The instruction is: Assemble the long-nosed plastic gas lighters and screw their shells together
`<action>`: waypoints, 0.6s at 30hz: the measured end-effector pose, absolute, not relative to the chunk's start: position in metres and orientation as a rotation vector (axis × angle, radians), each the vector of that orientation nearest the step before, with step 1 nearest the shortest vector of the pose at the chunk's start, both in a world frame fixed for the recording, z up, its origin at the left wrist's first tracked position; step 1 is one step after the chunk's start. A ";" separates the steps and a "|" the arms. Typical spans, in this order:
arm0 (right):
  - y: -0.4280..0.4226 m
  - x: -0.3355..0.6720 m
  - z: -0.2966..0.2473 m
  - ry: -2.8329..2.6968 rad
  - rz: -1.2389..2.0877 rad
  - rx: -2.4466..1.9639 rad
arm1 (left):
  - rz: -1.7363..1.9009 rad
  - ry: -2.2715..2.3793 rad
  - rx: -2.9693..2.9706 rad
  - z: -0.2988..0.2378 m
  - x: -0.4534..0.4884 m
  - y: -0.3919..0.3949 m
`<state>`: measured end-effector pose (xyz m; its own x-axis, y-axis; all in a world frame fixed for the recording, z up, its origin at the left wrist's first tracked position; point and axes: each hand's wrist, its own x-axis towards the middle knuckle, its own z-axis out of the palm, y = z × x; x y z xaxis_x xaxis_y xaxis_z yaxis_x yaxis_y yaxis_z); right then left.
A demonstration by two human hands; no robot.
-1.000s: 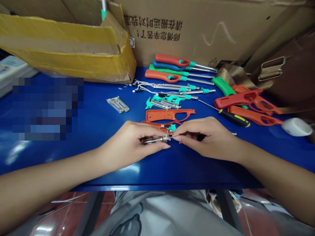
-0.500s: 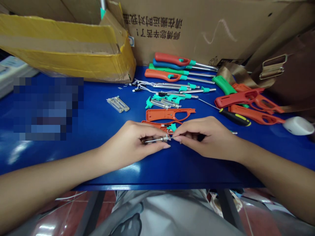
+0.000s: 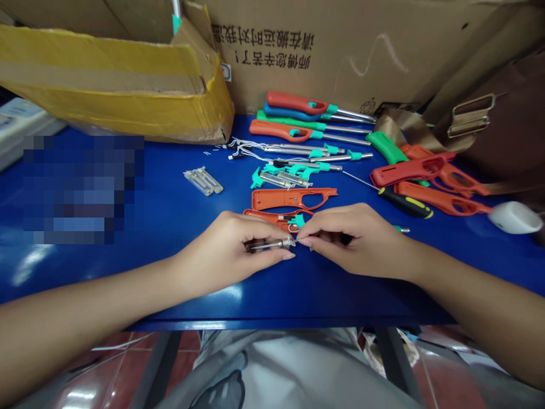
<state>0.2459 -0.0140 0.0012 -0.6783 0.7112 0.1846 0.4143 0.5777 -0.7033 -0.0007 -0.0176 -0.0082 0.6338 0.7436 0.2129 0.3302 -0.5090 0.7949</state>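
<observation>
My left hand is closed around a clear lighter fuel tank, its metal valve end pointing right. At that valve end, my right hand pinches with thumb and forefinger; the small piece between the fingertips is too tiny to make out. Just behind my hands lie an orange lighter shell half and a second orange half, which has a teal trigger in it and is partly hidden by my fingers. Two more clear tanks rest beyond them, among teal parts.
Assembled long lighters are stacked against the cardboard. Metal tubes with white wires lie in front. At right are a screwdriver, red and orange shells and a white object. More fuel tanks lie left, near a yellow-taped box.
Both hands stay nearly in place. The tank in my left hand and my right fingertips have shifted only very slightly.
</observation>
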 end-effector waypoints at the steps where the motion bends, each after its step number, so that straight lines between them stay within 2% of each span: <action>1: -0.014 0.246 0.001 -2.361 0.885 -0.898 | 0.706 0.839 2.108 -0.008 -0.001 -0.018; 18: -0.015 0.245 0.003 -2.349 0.859 -0.884 | 0.741 0.838 2.146 -0.008 -0.002 -0.018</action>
<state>0.2448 -0.0152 0.0029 -0.6737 0.7077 0.2129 0.4033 0.5935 -0.6965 -0.0021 -0.0178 -0.0084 0.6261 0.7398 0.2464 0.3352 -0.5407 0.7716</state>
